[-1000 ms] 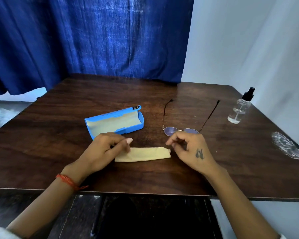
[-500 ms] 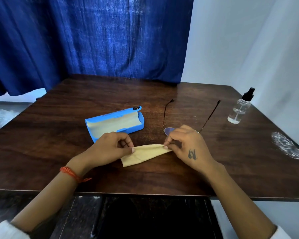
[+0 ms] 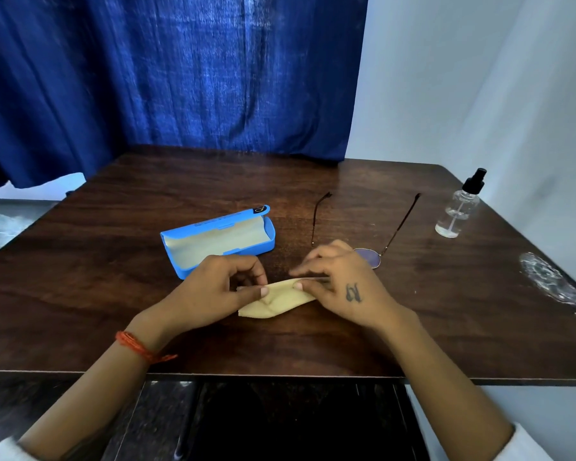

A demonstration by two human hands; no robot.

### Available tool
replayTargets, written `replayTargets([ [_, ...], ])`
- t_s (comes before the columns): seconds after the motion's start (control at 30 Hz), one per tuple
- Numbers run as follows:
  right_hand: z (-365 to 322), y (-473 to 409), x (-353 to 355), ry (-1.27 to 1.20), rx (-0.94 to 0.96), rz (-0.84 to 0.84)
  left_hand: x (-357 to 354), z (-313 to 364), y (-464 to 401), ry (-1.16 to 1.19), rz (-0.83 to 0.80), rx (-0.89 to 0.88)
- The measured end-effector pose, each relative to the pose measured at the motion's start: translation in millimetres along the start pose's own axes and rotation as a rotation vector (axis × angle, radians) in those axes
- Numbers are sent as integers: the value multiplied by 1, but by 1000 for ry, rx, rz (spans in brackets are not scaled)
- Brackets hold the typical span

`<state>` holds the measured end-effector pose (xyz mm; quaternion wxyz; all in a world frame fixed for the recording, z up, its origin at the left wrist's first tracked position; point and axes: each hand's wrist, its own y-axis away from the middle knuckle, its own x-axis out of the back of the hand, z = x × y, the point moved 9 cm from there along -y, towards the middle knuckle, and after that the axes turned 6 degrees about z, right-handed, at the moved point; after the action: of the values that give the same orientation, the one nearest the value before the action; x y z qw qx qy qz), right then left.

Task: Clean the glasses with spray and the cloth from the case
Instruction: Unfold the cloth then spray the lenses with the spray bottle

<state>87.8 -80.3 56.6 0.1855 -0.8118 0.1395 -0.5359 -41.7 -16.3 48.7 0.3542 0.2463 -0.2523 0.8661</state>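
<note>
Pinching cloth (image 3: 276, 302) between both hands' fingertips (image 3: 264, 291)

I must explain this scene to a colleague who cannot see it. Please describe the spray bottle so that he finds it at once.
Start at the dark wooden table before the blue curtain. Go to its far right side, near the white wall, beyond the glasses. The spray bottle stands there upright and alone: small, clear, with a black pump top, the only transparent thing.

The cloth (image 3: 273, 302) is pale yellow; the case (image 3: 218, 239) bright blue with cream lining. The spray bottle (image 3: 457, 211) is clear, black-capped. The surface (image 3: 113, 294) shows dark brown woodgrain; the curtain (image 3: 180, 78) deep blue.
</note>
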Motion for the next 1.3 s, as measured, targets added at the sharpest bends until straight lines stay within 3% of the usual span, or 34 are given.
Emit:
replayTargets([
  [0.2,3,-7,20,-206,-43,-2,23,20,1,-116,165,-145],
  [0.4,22,6,23,-588,-319,-124,27,41,9,-281,236,-307],
  [0.5,31,11,21,-670,-423,-131,20,34,10,-209,212,-230],
  [0.7,41,19,21,-658,-518,-128,8,-3,10,105,197,87],
  [0.83,43,19,27,-712,-557,-65,-9,-12,12,369,48,253],
  [0.9,44,19,28,-769,-586,-56,-14,-10,15,378,-25,258],
  [1.1,54,13,23,-191,-544,32,-10,-9,13,-37,12,113],
  [1.3,32,2,28,-27,-450,56,-11,-7,12,-146,-18,43],
])
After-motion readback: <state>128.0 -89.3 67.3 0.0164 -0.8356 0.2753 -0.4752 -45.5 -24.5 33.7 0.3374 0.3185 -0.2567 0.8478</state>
